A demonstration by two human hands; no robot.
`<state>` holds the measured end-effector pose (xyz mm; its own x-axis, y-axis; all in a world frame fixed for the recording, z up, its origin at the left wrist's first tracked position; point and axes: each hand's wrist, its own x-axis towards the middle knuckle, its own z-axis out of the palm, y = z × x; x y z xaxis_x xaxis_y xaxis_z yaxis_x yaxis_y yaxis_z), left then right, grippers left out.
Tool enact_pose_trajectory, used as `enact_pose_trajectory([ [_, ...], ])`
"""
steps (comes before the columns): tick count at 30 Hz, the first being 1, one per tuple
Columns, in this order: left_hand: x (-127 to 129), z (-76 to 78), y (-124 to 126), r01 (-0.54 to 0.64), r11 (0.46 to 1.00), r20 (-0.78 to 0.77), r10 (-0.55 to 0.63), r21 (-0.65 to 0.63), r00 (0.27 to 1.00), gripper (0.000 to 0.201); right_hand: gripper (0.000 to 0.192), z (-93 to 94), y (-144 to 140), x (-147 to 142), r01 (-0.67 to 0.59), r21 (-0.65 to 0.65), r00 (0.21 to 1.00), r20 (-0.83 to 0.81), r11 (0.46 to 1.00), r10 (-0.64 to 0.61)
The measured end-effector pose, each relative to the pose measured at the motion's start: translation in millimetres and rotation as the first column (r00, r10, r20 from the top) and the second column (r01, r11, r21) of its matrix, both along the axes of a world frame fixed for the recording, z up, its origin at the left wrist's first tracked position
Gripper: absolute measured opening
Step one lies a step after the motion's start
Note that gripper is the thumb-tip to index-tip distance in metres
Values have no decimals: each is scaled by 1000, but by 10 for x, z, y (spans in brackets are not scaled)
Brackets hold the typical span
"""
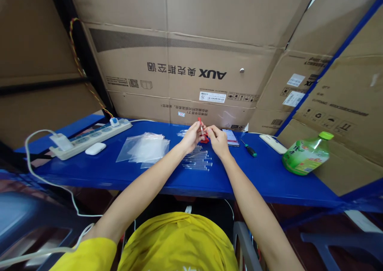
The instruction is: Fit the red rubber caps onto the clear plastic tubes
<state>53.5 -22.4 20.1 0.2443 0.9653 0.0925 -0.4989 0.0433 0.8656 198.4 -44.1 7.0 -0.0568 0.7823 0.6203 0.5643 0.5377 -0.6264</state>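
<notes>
My left hand is closed on a slim clear tube with a red tip, which points up and away from me. Close beside it, my right hand has thumb and fingers pinched together; whatever lies between them is too small to make out. Small red pieces show between the two hands. Beneath and in front of the hands, several thin clear tubes lie in loose rows on the blue table. Left of them is a spread pile of clear plastic bags.
A power strip with a plugged-in charger and a white earbud case are at the left. To the right lie a phone, a screwdriver, a white slab and a green bottle. Cardboard walls the back.
</notes>
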Motion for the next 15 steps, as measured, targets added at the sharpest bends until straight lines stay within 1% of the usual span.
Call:
enact_pose_trajectory([
  [1, -14, 9, 3, 12, 1000, 0, -12, -24, 1000, 24, 38, 0, 5, 12, -10, -7, 1000, -22, 1000, 10],
  [3, -47, 21, 4, 76, 996, -13, -76, -45, 997, 26, 39, 0, 21, 39, -8, 7, 998, -67, 1000, 9],
  [5, -76, 19, 2, 152, 988, -77, -154, -28, 985, 28, 54, 1, 43, 67, -21, 42, 997, -68, 999, 24],
  [6, -84, 11, 2, 181, 983, -130, -180, -8, 975, 29, 60, 2, 54, 82, -47, 60, 998, -42, 997, 49],
  [7, -85, -2, 2, 194, 981, -189, -187, 18, 964, 30, 60, 2, 64, 96, -80, 76, 997, -4, 994, 81],
  [9, -70, -39, 9, 175, 980, -302, -140, 94, 943, 30, 50, 1, 84, 126, -145, 90, 988, 74, 985, 139],
  [11, -42, -82, 21, 141, 975, -384, -65, 174, 921, 28, 35, -4, 103, 157, -171, 91, 979, 128, 981, 159],
  [13, -24, -117, 36, 117, 964, -453, 4, 240, 892, 24, 25, -14, 121, 190, -155, 93, 977, 163, 983, 139],
  [15, -35, -138, 53, 109, 935, -541, 98, 338, 835, 21, 21, -24, 136, 220, -130, 105, 973, 206, 986, 106],
])
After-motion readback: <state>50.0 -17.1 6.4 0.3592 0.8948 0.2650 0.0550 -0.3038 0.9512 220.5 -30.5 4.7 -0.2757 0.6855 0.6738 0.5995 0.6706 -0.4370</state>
